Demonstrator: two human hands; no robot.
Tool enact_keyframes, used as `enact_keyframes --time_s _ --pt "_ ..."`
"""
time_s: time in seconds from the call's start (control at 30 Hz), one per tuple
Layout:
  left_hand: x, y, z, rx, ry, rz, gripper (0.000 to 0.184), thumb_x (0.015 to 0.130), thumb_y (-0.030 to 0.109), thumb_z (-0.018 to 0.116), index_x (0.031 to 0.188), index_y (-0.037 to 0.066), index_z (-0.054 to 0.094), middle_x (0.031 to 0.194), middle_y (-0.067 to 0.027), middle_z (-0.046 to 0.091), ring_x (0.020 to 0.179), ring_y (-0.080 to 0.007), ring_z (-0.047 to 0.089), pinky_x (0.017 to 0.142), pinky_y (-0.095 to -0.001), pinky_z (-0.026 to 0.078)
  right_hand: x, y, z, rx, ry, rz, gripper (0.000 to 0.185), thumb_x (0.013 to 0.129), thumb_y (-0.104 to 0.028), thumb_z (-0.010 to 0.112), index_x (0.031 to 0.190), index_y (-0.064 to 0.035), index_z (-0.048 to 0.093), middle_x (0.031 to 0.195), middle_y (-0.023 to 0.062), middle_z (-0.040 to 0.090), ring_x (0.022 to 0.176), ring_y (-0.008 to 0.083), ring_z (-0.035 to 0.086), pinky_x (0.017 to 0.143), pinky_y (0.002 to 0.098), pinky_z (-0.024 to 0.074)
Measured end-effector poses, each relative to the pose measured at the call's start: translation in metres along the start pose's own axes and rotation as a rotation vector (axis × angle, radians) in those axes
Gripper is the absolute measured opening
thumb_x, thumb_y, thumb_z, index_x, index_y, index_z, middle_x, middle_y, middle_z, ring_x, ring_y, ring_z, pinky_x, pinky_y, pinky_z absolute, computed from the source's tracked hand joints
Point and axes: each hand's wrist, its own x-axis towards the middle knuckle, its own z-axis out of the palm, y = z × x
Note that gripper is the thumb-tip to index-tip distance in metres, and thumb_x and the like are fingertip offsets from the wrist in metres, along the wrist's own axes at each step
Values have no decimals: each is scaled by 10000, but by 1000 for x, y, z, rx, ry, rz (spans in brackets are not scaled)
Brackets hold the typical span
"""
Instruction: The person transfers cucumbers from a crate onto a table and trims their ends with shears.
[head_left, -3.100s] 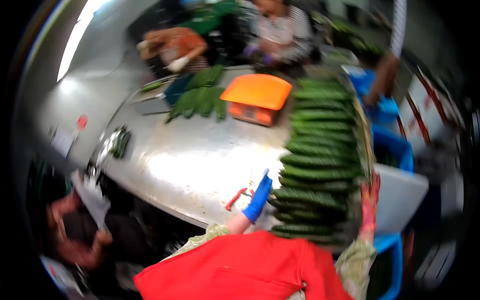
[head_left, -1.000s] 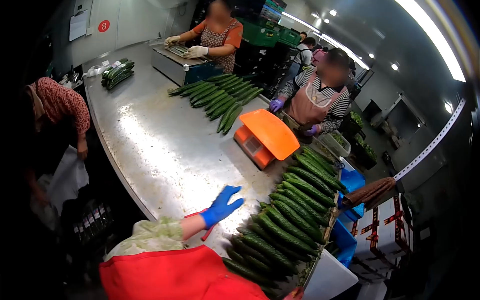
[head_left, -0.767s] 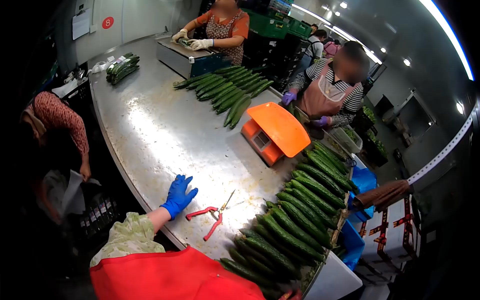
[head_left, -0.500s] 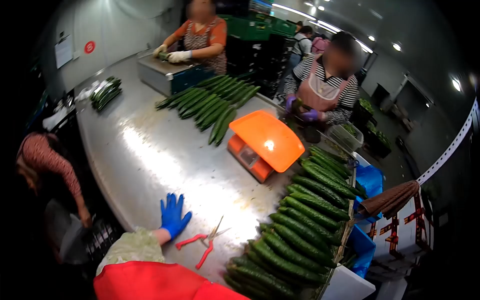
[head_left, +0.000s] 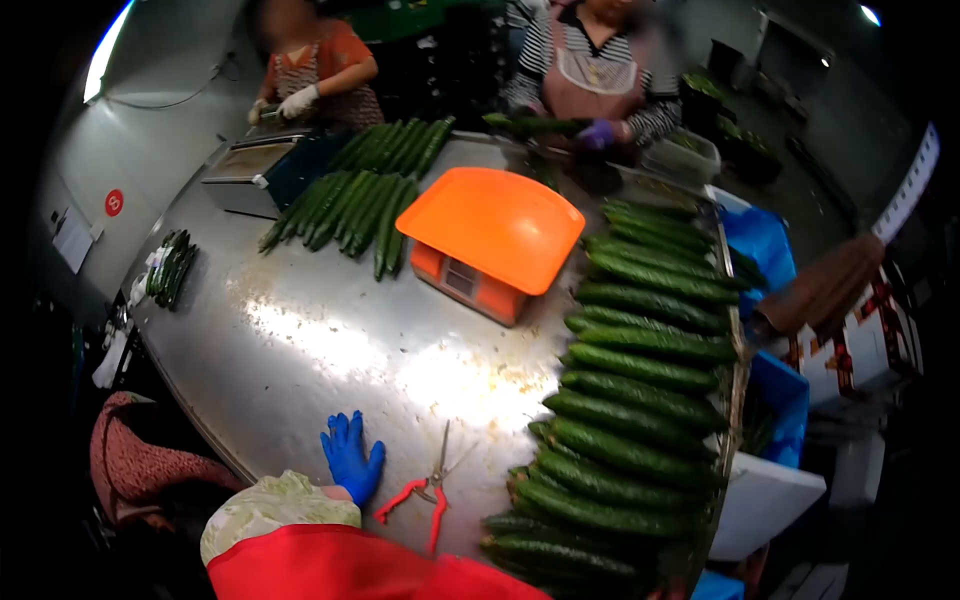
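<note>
1. A pair of red-handled scissors [head_left: 434,490] is seen lying flat on the near part of the bench [head_left: 290,390], with the handles parted and the blades spread.
2. Their long axis is set roughly from near to far, leaning a little right at the far end; the handles are turned to the near side and the blades to the far.
3. By the left hand [head_left: 353,463], gloved in blue, the place just left of the scissors is taken, with a narrow gap between. Its fingers are fanned out and pointed to the far side, the thumb is held out to the right, and nothing is gripped.
4. The right hand is not shown, so its state cannot be told; of the two, only the left is seen near the scissors.
5. To the right of the scissors, a long row of cucumbers [head_left: 640,392] is laid crosswise along the right edge of the bench.
6. Farther off, an orange scale [head_left: 468,275] is placed left of the row's far end, and more cucumbers [head_left: 345,210] are grouped to its left.
7. Beyond the far edge, a cucumber is held by a person in striped sleeves [head_left: 598,80].
</note>
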Motion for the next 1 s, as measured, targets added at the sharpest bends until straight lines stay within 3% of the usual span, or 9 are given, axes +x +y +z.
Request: enact_keyframes --time_s 0.03,0.07,0.13,0.17,0.4,0.47,0.57,0.83,1.0 --pt "0 -2 2 24 0 5 726 835 381 586 1452 103 323 1460 -256 307 1397 -419 189 1131 -547 72 -6 -1 -5 -13 6 -16 266 900 -257 614 1010 -21 671 975 154 666 871 315 612 832 447 471" --pt "-3 -3 7 22 3 3 720 844 382 578 1454 103 318 1464 -253 303 1401 -414 184 1130 -549 70 -10 -2 -15 -301 -42 -185 328 926 -184 578 1197 1 583 1040 156 658 919 312 622 879 416 477" --pt "0 -5 7 44 7 24 708 860 382 562 1458 103 308 1471 -248 296 1408 -404 173 1127 -553 66 11 -9 9 130 -137 12 334 907 -88 487 1217 25 538 1220 159 553 1171 290 500 1038 380 359" --pt "2 -6 7 84 34 14 685 869 373 555 1450 94 323 1461 -247 312 1398 -398 201 1126 -536 96 9 -7 8 96 -167 50 329 912 -81 506 1224 20 537 1230 163 548 1190 292 490 1038 381 361" --pt "11 -13 23 9 17 136 555 933 358 497 1355 2 444 1322 -234 472 1176 -373 495 998 -396 390 21 -25 2 188 40 44 304 832 -117 635 1126 -52 596 1128 146 593 1046 327 561 903 412 440" --pt "36 -63 41 116 73 259 591 953 401 456 1369 -18 425 1326 -232 479 1185 -376 495 996 -426 393 18 -25 5 213 132 59 300 809 -127 671 1098 -72 612 1099 142 606 1004 337 581 865 421 462" --pt "24 -24 27 128 29 156 641 967 459 404 1378 -33 411 1358 -256 453 1236 -389 455 1023 -458 372 17 -24 8 227 270 74 273 807 -154 667 1069 -100 612 1088 96 595 1016 305 567 872 419 447" --pt "50 -53 33 43 -64 294 620 963 385 462 1336 -107 420 1352 -312 448 1208 -410 488 1019 -446 382 6 -24 13 261 322 153 220 793 -245 637 984 -137 641 948 77 632 919 300 595 854 438 432" --pt "57 -41 43 286 -49 -36 615 973 432 332 1470 72 286 1395 -296 400 1232 -456 433 1026 -504 363 7 -26 23 610 413 162 283 789 -233 606 1035 -95 628 979 125 630 905 323 597 816 458 446"
